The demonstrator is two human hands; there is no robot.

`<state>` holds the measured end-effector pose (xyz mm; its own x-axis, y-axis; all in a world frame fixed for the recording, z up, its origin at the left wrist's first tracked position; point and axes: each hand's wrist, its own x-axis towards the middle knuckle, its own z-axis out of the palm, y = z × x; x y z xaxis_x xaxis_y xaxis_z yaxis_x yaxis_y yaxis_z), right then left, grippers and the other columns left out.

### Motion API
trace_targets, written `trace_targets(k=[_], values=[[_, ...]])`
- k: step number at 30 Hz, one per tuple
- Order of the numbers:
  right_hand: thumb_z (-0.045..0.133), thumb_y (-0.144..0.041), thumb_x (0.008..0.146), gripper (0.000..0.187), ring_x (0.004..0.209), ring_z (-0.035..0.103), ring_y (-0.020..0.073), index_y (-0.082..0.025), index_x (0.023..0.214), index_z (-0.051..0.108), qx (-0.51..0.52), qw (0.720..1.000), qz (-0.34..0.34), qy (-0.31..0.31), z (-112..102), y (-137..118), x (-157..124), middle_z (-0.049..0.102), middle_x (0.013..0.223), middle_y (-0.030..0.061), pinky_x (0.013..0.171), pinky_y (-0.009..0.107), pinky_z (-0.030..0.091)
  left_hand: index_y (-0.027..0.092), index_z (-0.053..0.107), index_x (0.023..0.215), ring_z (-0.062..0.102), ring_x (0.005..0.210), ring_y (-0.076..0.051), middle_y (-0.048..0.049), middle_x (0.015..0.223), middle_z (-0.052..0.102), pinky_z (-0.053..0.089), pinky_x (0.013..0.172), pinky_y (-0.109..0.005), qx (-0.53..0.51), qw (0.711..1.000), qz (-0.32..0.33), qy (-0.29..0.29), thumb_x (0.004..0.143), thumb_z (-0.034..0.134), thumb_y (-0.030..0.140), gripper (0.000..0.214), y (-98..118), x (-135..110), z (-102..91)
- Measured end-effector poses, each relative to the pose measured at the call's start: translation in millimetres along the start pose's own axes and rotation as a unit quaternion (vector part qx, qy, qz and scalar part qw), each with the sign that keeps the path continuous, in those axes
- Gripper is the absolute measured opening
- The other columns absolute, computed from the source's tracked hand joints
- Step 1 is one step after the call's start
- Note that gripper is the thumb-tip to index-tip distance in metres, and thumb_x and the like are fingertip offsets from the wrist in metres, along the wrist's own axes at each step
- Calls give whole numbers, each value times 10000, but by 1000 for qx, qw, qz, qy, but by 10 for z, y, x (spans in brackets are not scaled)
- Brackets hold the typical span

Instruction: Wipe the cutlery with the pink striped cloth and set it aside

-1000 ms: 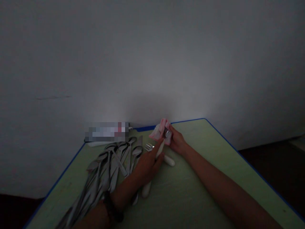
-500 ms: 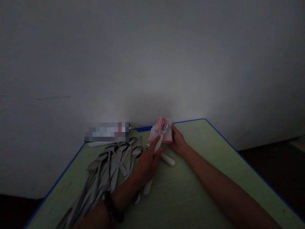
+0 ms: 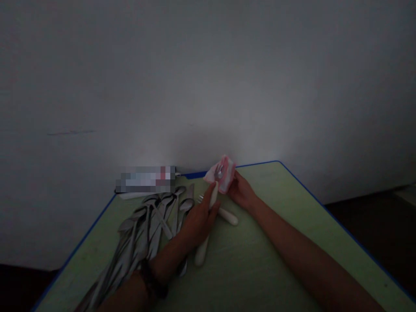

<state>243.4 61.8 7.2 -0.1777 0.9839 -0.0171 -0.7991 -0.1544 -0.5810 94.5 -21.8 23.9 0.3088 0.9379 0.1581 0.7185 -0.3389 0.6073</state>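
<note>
My left hand [image 3: 200,216] is closed around the pale handle of a fork [image 3: 213,194], whose metal tines point up and away from me. Around those tines folds a pink and white cloth [image 3: 229,172], held from the right side by my right hand [image 3: 241,190]; its fingers are partly hidden behind the cloth. Beneath my left hand, another pale-handled fork [image 3: 229,216] lies on the table, its tines showing left of my fingers. One more pale handle [image 3: 202,251] rests below my left wrist, its far end hidden.
Many metal spoons and other cutlery [image 3: 136,242] lie in a pile on the left of the green, blue-edged table [image 3: 276,268]. At the back left stands a flat object with a blurred-out face [image 3: 146,180]. A grey wall [image 3: 208,86] rises behind the table.
The cloth has turned and folded in around the fork's tines, where before it lay more open behind them. Both hands have stayed in nearly the same place.
</note>
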Motion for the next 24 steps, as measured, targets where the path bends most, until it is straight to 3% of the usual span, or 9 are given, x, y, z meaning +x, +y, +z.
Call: trace_targets(k=[4,10,16,19,24], values=[[664,-209,705,164,687,605,106,-174,865,646,-70,997,-13,-8,7,41,-36,686,782,-14,691,231,469,211,181,1434,663,860,-257,-119,1015,683,471,779,-380,21,999,23,-21,937,316,376,541,-1,-10,-12],[737,-177,593,213,705,601,116,-142,787,657,-129,991,-4,17,23,53,-68,687,741,5,756,254,439,199,173,1436,648,922,-253,-132,1096,654,462,807,-372,24,997,56,-56,937,320,354,543,24,-43,-48],[742,-288,614,253,648,579,109,-147,803,650,-165,985,-34,20,19,62,-77,670,692,-11,695,243,433,198,165,1440,663,867,-242,-125,1053,669,470,782,-360,35,996,58,-55,940,311,346,542,26,-42,-36],[710,-394,652,277,605,565,107,-147,754,636,-161,985,-44,51,18,76,-68,653,641,-10,635,236,427,202,163,1442,657,898,-249,-130,1079,662,469,795,-370,35,996,63,-54,940,316,362,549,35,-43,-25],[656,-476,696,335,529,538,105,-145,662,618,-135,989,2,64,-14,77,-19,620,562,0,539,223,410,189,113,1452,603,1045,-258,-151,1227,585,446,884,-392,7,995,75,-71,943,304,368,572,72,-65,-24]])
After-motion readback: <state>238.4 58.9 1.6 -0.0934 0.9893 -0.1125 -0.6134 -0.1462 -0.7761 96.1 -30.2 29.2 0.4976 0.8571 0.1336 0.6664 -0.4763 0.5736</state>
